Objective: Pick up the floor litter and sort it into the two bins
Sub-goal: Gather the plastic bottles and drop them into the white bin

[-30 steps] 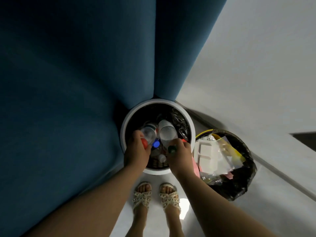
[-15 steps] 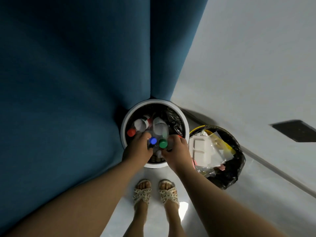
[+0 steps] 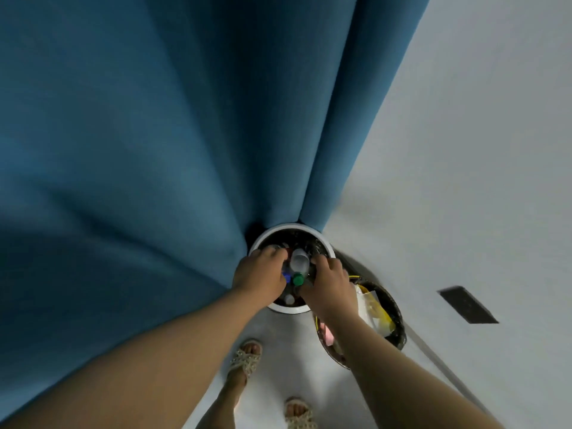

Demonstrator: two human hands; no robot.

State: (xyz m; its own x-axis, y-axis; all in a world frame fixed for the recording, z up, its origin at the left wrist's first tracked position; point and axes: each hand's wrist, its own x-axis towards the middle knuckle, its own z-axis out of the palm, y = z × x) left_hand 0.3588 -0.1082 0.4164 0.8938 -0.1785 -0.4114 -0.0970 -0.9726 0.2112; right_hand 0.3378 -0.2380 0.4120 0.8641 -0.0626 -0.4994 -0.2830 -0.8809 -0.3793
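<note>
Both hands hung low over the white-rimmed bin [image 3: 310,228] at the foot of the blue curtain [image 3: 154,150]. The left hand [image 3: 259,272] bent its fingers down onto the plastic bottles [image 3: 298,261] inside, and the right hand [image 3: 328,278] curled beside the green cap [image 3: 298,278]. Whether either hand gripped a bottle could not be told. The step looked like dropping bottles into this bin. The dark-lined bin [image 3: 398,317] just beside it held wrappers. Next, the hands would need to come clear and seek more litter on the floor [image 3: 272,335].
</note>
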